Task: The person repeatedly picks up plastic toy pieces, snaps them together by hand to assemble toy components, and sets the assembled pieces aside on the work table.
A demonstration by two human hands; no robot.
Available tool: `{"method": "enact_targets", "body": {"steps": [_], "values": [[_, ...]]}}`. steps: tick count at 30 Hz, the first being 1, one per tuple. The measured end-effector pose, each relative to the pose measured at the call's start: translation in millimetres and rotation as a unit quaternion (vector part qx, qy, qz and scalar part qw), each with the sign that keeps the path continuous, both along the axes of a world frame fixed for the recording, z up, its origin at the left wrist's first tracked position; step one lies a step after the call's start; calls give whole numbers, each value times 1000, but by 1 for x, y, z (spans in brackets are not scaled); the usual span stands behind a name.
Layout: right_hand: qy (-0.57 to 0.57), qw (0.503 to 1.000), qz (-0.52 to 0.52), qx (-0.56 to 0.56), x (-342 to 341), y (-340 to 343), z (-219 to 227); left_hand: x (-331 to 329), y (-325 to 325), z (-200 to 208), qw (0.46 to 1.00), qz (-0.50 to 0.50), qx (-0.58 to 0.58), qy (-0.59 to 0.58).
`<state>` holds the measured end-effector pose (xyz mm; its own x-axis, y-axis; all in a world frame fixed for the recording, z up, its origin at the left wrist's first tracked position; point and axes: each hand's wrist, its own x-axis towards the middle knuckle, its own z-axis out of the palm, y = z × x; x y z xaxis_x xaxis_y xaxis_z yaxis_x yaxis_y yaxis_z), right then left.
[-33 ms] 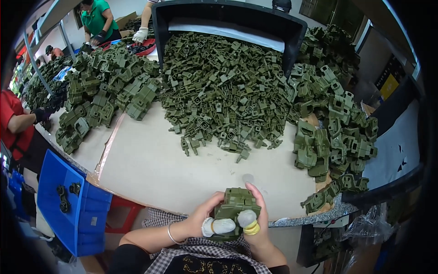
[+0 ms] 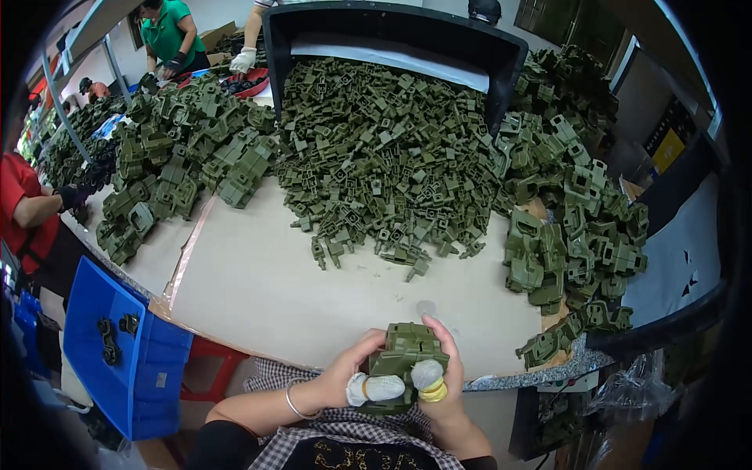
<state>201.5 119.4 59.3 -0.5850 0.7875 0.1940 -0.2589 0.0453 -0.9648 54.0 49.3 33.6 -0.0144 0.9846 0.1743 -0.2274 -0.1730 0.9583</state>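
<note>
Close to my body, at the table's near edge, I hold an olive-green plastic toy vehicle body (image 2: 406, 351) between both hands. My left hand (image 2: 354, 370) is closed round its left side, and my right hand (image 2: 448, 374) grips its right side. Both thumbs press on the near face and wear pale cloth finger covers, the right one bound with yellow. Several of my fingers are hidden behind the part. Ahead lies a large heap of small olive-green plastic pieces (image 2: 392, 164), spilling out of a black open-fronted bin (image 2: 274, 70).
Larger green vehicle bodies are piled at the left (image 2: 168, 168) and right (image 2: 576, 235) of the table (image 2: 313, 305). A blue crate (image 2: 160, 384) with a few dark parts stands at the lower left, by a red stool (image 2: 215, 368). Co-workers in green (image 2: 168, 31) and red (image 2: 23, 204) are at the left.
</note>
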Motion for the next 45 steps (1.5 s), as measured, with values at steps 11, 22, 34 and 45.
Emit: {"method": "enact_targets", "body": {"steps": [11,22,34,45], "values": [[-416,777,-244,404,34,83,49,-61,-28,-7,927,182,-111,-307],[-468,778,-176,380,-60,141,-36,-73,-43,-28,898,17,-178,-402],[-182,983,25,28,-34,60,10,-64,-35,-27,906,20,-219,-361],[-241,964,105,-40,-17,3,-34,-50,-43,-14,997,-14,-43,61]]}}
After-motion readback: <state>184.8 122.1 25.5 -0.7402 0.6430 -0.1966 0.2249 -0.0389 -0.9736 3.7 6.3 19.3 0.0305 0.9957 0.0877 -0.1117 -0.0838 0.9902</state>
